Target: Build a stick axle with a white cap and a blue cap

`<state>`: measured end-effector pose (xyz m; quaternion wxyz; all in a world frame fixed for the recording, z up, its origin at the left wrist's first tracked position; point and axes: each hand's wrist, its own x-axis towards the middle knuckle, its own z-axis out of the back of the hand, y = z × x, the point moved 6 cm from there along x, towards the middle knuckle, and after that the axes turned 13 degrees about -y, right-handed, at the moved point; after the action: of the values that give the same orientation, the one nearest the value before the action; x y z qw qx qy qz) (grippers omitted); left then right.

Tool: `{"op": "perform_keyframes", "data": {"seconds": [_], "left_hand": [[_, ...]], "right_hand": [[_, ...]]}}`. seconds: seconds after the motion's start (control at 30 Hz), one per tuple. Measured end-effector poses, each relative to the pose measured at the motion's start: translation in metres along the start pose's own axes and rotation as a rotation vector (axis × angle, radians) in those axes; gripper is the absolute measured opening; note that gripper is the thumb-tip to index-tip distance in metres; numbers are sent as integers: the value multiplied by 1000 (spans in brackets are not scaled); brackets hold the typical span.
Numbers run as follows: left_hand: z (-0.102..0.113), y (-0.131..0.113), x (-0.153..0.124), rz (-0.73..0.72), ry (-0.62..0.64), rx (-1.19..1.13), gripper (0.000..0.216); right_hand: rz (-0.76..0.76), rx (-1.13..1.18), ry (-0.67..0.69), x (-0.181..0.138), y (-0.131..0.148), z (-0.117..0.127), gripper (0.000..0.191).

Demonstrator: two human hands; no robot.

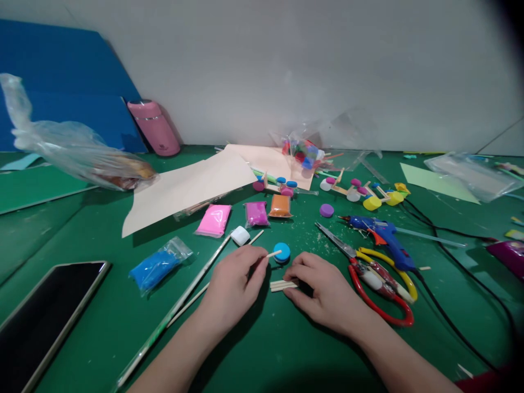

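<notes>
Between thumb and fingers, my left hand [232,281] pinches a short wooden stick [273,254], its tip over a round blue disc [283,250]. I cannot tell whether the tip touches the disc. My right hand [323,289] has its fingertips closed on a few short wooden sticks [280,286] lying side by side, their right ends hidden by the fingers. A white clay piece [240,235] and a long stick in clear wrap [176,311] are just left of my left hand. Scissors [368,273] with red and yellow handles lie right of my right hand.
A blue glue gun [385,234] with a black cord [446,338] lies at right. Behind are small wheeled models [352,191], a purple disc [326,210] and clay packets [256,213]. A phone [49,322], blue clay bag [159,266] and pink flask [154,128] are at left.
</notes>
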<state>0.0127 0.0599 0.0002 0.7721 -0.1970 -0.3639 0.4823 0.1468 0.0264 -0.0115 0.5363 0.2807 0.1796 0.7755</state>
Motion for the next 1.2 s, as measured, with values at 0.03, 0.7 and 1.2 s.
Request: {"op": "perform_keyframes", "data": {"seconds": [0.03,0.7,1.2], "left_hand": [[0,1,0,5,1,9,15],[-4,3,-1,20,115,434,18],[11,-4,1,50,-97,92,24]], "right_hand": [[0,0,0,0,0,0,7],[24,6,26,2,0,0,5],[-84,267,-227,2,-7,14,6]]}}
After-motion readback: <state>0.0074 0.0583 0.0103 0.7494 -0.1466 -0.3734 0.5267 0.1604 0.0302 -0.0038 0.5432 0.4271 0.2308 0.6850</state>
